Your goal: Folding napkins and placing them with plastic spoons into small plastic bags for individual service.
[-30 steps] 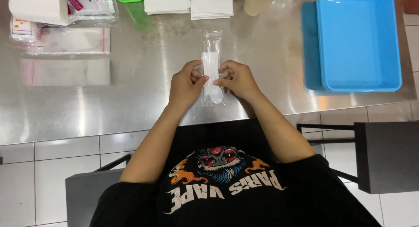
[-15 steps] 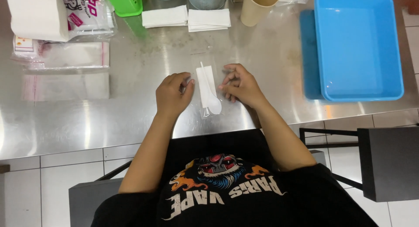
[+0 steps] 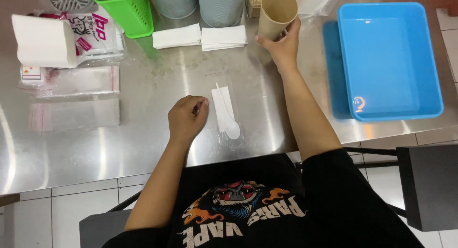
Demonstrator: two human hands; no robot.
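Your right arm stretches far forward across the steel table (image 3: 143, 147), and your right hand (image 3: 281, 45) wraps its fingers around the base of the tan paper cup (image 3: 275, 11), which tilts back beside the blue tray (image 3: 431, 62). Your left hand (image 3: 187, 118) rests curled, fingertips pressed together, holding nothing, just left of the clear sleeve with 1 white plastic spoon (image 3: 226, 115).
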